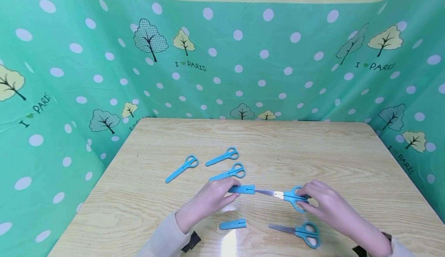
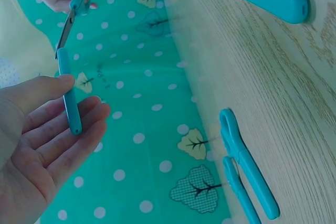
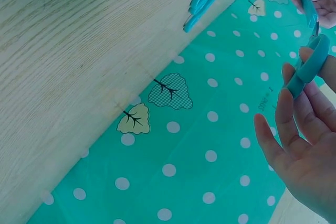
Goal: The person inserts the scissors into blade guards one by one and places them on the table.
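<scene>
Between thumb and fingers, my left hand point(image 1: 217, 195) pinches a blue scissors cover point(image 1: 246, 189), its slotted end facing right. My right hand point(image 1: 325, 199) grips the blue handles of a pair of scissors point(image 1: 292, 197). The closed blades point left, and their tip is at the mouth of the cover. In the left wrist view the cover point(image 2: 68, 90) lies against the fingers with the thumb on top. The right wrist view shows the scissors' handle point(image 3: 311, 66) between thumb and fingers.
Below the hands lie a loose blue cover point(image 1: 233, 224) and uncovered scissors point(image 1: 295, 232). Three covered scissors lie farther back: one at left point(image 1: 182, 168), one behind point(image 1: 222, 156), and one partly hidden by my left hand point(image 1: 227, 172). A dotted green cloth point(image 1: 222, 64) hangs behind the wooden table point(image 1: 313, 145).
</scene>
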A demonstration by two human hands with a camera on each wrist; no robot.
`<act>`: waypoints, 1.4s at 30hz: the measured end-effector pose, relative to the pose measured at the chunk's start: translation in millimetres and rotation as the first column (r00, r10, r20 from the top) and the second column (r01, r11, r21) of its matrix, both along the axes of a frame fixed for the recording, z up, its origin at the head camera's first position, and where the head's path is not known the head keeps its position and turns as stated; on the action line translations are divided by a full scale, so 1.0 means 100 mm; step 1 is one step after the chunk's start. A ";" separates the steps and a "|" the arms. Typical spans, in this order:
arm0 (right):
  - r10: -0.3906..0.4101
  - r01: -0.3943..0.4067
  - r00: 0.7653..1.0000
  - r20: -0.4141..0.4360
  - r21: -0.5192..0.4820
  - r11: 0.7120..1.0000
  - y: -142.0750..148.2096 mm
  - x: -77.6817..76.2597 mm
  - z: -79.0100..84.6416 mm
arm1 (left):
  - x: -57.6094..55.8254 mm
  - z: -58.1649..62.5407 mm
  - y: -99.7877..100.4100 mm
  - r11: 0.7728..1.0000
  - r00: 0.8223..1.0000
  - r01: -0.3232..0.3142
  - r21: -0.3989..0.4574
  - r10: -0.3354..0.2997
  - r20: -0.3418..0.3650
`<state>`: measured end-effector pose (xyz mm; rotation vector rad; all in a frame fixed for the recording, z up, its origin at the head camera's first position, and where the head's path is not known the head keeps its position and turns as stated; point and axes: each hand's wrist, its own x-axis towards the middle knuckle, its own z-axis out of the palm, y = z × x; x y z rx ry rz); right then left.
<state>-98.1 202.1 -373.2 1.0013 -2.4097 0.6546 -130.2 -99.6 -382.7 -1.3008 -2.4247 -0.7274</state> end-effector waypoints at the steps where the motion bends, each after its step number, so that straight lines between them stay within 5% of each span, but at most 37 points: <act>1: 0.000 0.000 1.000 0.000 0.000 1.000 0.00 0.00 0.00 | 0.00 0.00 0.00 1.000 1.000 -0.002 -0.001 0.002 0.000; 17: -0.019 0.018 1.000 0.011 0.048 0.999 -0.01 0.00 0.02 | 0.03 0.02 0.03 1.000 0.999 -0.001 -0.017 0.000 -0.054; 24: 0.002 -0.001 1.000 -0.009 0.062 0.998 -0.02 -0.01 0.02 | 0.04 0.02 0.06 0.999 1.000 -0.002 -0.045 0.001 -0.007; 34: 0.019 -0.017 0.999 -0.025 0.087 0.996 -0.06 -0.03 0.02 | 0.04 0.01 0.10 0.999 0.998 0.007 -0.048 -0.009 -0.061; 42: 0.035 -0.032 0.999 -0.034 0.082 0.996 -0.09 -0.05 0.00 | 0.04 0.01 0.12 0.998 0.999 0.012 -0.062 -0.015 -0.036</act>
